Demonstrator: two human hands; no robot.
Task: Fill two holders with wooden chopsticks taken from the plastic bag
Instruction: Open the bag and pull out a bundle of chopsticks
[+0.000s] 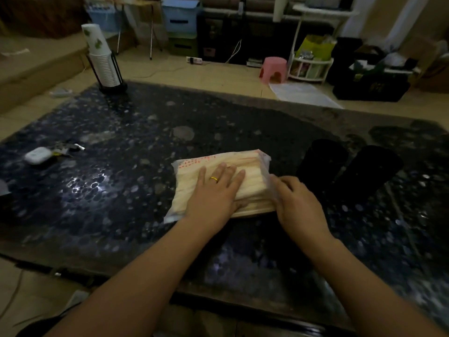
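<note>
Both hands worked: left (220, 188) pressed flat atop bag (194, 186), right (295, 203) pinched its open end; best drawn from there toward holders (349, 171).

A bag of chopsticks (218, 181) lay mid-table (121, 190) under both hands, two holders (323, 166) just to its right, an earbud case (38, 155) far left, a cup stack (102, 57) at the far-left corner

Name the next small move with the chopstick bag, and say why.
Probably draw a bundle out through the bag's right end: the left hand lies flat on the plastic bag, the right hand grips that end, and both black holders beside it show no chopsticks.
</note>
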